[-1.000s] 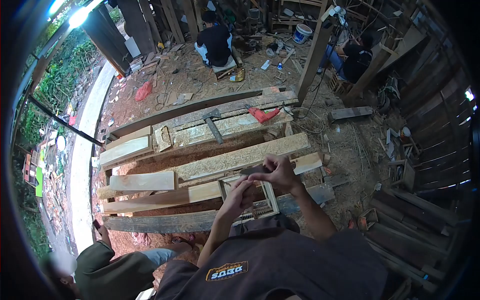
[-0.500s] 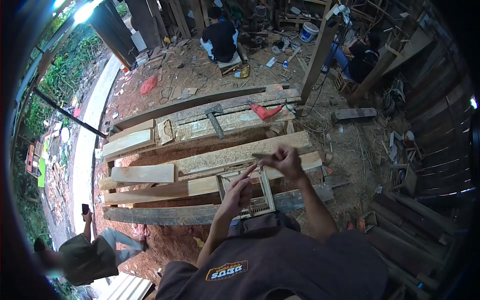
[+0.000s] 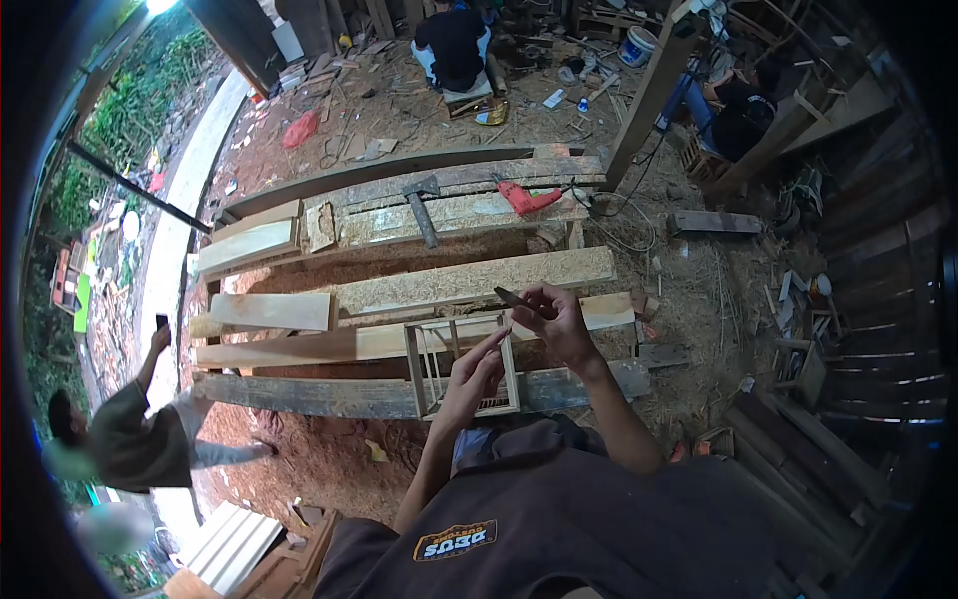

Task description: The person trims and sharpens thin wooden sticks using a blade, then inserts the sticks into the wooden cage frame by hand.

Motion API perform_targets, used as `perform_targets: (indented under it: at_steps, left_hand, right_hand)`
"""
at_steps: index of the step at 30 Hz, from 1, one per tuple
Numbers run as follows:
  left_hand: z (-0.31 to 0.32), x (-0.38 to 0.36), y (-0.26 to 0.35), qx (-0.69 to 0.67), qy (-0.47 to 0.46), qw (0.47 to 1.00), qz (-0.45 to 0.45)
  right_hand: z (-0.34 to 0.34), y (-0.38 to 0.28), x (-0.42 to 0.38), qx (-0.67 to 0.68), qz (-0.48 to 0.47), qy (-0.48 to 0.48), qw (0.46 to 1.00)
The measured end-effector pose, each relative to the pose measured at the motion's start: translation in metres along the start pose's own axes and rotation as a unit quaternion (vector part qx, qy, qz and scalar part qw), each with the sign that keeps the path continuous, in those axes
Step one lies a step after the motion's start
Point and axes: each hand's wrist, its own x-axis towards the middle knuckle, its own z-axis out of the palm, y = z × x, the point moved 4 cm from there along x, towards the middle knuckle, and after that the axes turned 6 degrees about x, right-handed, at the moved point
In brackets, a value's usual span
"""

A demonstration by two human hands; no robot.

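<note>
My right hand (image 3: pixel 557 327) pinches a short, dark, blade-like piece (image 3: pixel 512 298) that points up and left. My left hand (image 3: pixel 475 381) has its index finger stretched toward the right hand, the fingertip close below it. Its other fingers are curled in, and I cannot tell what lies within them. Beneath both hands a small cage-like wooden frame (image 3: pixel 414 371) with thin bars leans between my lap and the bench planks (image 3: pixel 319 395). The left hand overlaps its right side.
On the plank bench lie a hammer (image 3: pixel 422 215), a red power drill (image 3: pixel 527 198) with its cord, and loose boards (image 3: pixel 271 310). A wooden post (image 3: pixel 649 105) rises behind. Two people (image 3: pixel 454 50) sit farther back; another person (image 3: pixel 150 429) at left holds up a phone (image 3: pixel 162 322).
My right hand has lowered slightly, tilting the dark piece upward. The left fingertip has dropped a little. The view has shifted, and the person at left has moved closer to the bench.
</note>
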Motion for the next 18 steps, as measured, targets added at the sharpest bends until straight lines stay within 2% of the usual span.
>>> perform_targets:
  at_steps: [4, 7, 9, 10, 13, 14, 17, 18]
  left_hand:
    - [0.014, 0.008, 0.002, -0.019, 0.054, 0.998, 0.021]
    - [0.019, 0.009, 0.003, -0.04, 0.087, 0.994, 0.045]
    - [0.018, 0.009, -0.001, -0.044, 0.103, 0.992, 0.059]
    - [0.019, 0.007, 0.002, 0.011, 0.11, 0.992, 0.066]
    - [0.025, 0.009, -0.002, 0.039, 0.137, 0.987, 0.077]
    - [0.027, 0.009, -0.001, 0.054, 0.142, 0.985, 0.08]
    - [0.024, 0.015, -0.017, 0.004, 0.139, 0.988, 0.073]
    - [0.026, 0.013, -0.013, 0.008, 0.141, 0.987, 0.078]
  right_hand:
    - [-0.002, 0.011, -0.007, 0.007, 0.02, -0.033, 0.999]
    - [-0.007, 0.017, -0.003, -0.02, -0.012, -0.044, 0.999]
    - [-0.002, 0.009, -0.012, -0.055, 0.003, -0.066, 0.996]
    - [0.0, 0.005, -0.015, -0.071, 0.009, -0.075, 0.995]
    - [-0.007, 0.0, -0.014, -0.129, 0.001, -0.094, 0.987]
    - [-0.01, -0.001, -0.015, -0.122, 0.029, -0.072, 0.989]
    - [-0.008, 0.01, -0.015, -0.082, -0.017, -0.067, 0.994]
    - [-0.004, 0.01, -0.019, -0.059, 0.007, -0.101, 0.993]
